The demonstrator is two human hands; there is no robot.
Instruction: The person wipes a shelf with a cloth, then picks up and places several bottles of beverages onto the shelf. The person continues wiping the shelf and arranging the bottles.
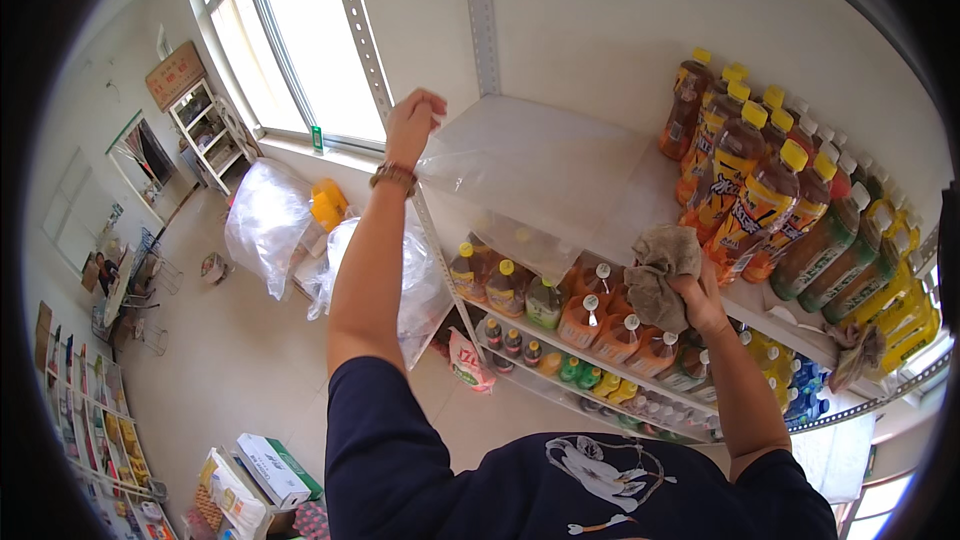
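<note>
My right hand (701,296) grips a crumpled grey-brown cloth (656,266) at the front edge of the upper shelf (562,157). Just beyond it stand drink bottles with yellow caps (757,199). My left hand (414,120) is raised at the shelf's left end, near the perforated metal upright and the window. Its fingers are curled, and a band circles the wrist. Clear plastic film (517,236) lies over the left part of the shelf and hangs past its front edge. Whether the left fingers hold any of the film cannot be made out.
Lower shelves hold several rows of bottles (589,322). A second rag (859,349) lies at the shelf's right end. Large clear plastic bags (270,221) stand below the window. Boxes (274,469) sit on the floor at lower left. A person (106,270) is at a far table.
</note>
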